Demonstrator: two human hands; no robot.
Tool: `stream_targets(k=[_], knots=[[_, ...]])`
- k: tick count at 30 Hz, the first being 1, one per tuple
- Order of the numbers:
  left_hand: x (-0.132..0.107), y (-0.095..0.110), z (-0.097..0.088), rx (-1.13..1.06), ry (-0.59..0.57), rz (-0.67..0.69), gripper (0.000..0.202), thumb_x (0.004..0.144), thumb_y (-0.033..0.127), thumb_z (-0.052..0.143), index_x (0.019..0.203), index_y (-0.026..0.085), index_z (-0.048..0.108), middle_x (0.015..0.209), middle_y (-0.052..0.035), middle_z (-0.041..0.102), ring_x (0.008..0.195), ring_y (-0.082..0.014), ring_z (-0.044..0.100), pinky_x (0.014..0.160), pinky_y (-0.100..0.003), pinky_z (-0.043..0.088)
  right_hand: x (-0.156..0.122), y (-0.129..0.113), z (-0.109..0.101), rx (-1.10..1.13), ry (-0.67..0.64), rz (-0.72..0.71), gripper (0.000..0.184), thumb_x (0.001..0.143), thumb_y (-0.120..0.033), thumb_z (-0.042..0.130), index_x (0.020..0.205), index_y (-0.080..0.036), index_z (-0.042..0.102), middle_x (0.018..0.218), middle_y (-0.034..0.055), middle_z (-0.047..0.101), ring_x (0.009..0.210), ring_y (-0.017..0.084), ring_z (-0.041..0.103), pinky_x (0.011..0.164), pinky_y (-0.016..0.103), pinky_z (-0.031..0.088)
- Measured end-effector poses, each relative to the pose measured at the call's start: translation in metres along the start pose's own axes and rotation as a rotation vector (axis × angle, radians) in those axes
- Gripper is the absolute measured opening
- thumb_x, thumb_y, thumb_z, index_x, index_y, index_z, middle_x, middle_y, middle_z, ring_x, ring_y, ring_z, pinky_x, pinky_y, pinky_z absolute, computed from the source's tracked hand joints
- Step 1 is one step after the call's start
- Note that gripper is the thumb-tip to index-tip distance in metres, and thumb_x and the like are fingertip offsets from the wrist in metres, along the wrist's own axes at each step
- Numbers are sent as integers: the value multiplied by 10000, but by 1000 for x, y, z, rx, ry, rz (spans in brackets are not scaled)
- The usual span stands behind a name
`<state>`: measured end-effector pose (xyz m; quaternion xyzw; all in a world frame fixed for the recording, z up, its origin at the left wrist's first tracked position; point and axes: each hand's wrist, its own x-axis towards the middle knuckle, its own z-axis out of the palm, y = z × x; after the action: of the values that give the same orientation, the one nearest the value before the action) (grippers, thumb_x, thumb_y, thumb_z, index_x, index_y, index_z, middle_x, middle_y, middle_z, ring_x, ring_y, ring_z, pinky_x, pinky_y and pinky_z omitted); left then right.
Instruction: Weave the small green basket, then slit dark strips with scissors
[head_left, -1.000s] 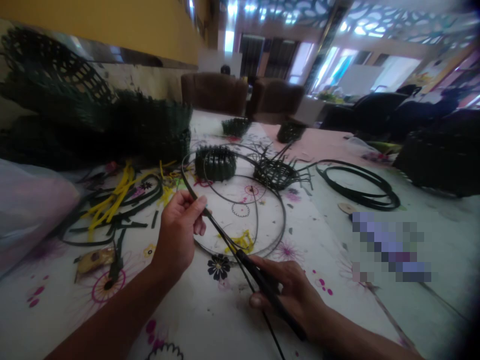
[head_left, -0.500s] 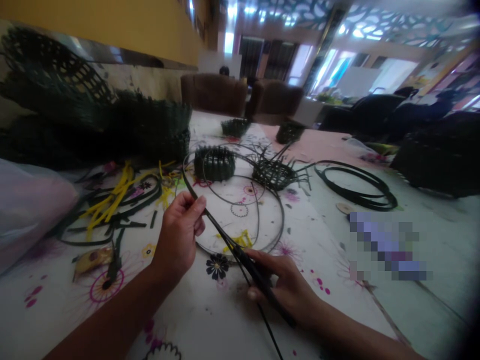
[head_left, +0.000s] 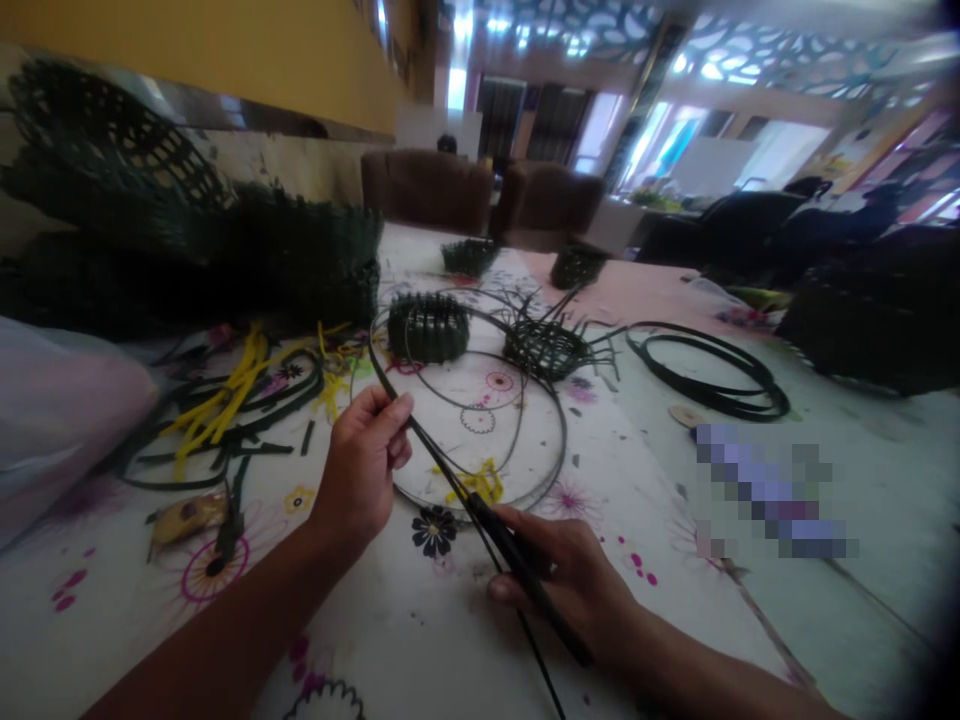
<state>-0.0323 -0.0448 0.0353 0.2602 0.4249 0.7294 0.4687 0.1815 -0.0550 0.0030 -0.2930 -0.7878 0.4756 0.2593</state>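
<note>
A: Hands?
B: Both on one thin black plastic strip (head_left: 439,470). Left hand (head_left: 361,465) pinches it between thumb and curled fingers. Right hand (head_left: 562,590) is closed around it lower down, and there's a thicker black section (head_left: 514,550) at that grip. Can't tell if that's a tool handle or doubled strip. The hands aren't touching each other.

A: Where's the strip?
B: Held just above the floral-cloth worktop (head_left: 457,640), running diagonally between the hands and past both. It crosses a wide black strip loop (head_left: 561,430) lying flat on the cloth.

A: What else is close?
B: At the far side of the loop, a small dark green woven piece (head_left: 427,328), and just beside it a half-woven basket base (head_left: 546,348) with spokes sticking out. Two small woven baskets (head_left: 469,257) sit further along.

A: Sides?
B: Left of the left hand, yellow strip offcuts (head_left: 225,395) tangled with black strips, and behind them a pile of dark green woven baskets (head_left: 300,250). Right of the loop, a black strip coil (head_left: 712,378).
</note>
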Motion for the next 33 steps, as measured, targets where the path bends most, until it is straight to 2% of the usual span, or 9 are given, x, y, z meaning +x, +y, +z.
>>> stream_targets(k=[5,8,13,20,25,33], knots=[[9,7,-7,-75,8,-10,224,692,150,724,708,145,501,650,46,445,428,-20,318,364,-144,237,2,8,-1,-31,4,17,378,769,-388,720,1029,-114,705,600,-57,389,524,81,311,468,195,286],[7,8,-4,-81,-9,-18,271,685,121,733,677,147,463,611,62,397,416,-12,281,359,-129,219,3,11,-1,-62,24,32,406,750,-412,733,1044,-134,705,615,-46,436,540,93,355,476,203,299],[-4,4,2,-50,-37,-48,258,746,159,705,671,147,458,578,63,365,410,-14,246,361,-129,197,4,13,-3,-90,27,3,431,759,-409,726,1094,-140,689,643,-37,475,560,97,375,496,204,322],[-4,2,2,-32,-36,-45,255,730,175,722,680,143,475,600,57,375,419,-12,252,366,-133,194,2,6,-1,-34,14,-14,410,792,-424,695,1059,-112,695,616,-49,421,540,88,333,474,198,304],[-2,-1,1,-35,-28,-59,253,723,181,727,688,143,479,607,55,389,420,-11,263,369,-134,201,1,-2,1,-18,11,27,363,795,-388,696,1033,-115,703,594,-61,385,513,77,286,461,193,281],[9,7,-6,-90,7,-22,279,677,120,732,677,155,455,588,74,352,405,-10,270,357,-124,224,2,7,3,-56,19,75,393,743,-426,734,1010,-138,709,599,-51,445,523,83,317,473,194,309]])
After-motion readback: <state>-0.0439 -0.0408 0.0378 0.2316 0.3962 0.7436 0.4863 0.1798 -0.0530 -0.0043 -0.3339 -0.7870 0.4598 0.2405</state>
